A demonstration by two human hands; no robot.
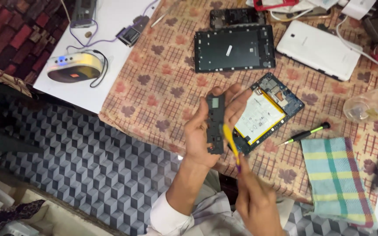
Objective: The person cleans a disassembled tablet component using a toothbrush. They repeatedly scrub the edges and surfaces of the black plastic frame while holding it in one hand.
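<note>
Nearest me, my right hand pinches a yellow pry tool at six o'clock. My left hand clamps a narrow black circuit strip, centre, opened tablet at three o'clock.

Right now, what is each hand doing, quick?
Left hand: closed around a narrow dark circuit board, held upright.
Right hand: closed on a yellow pry tool, tip against the board.
</note>
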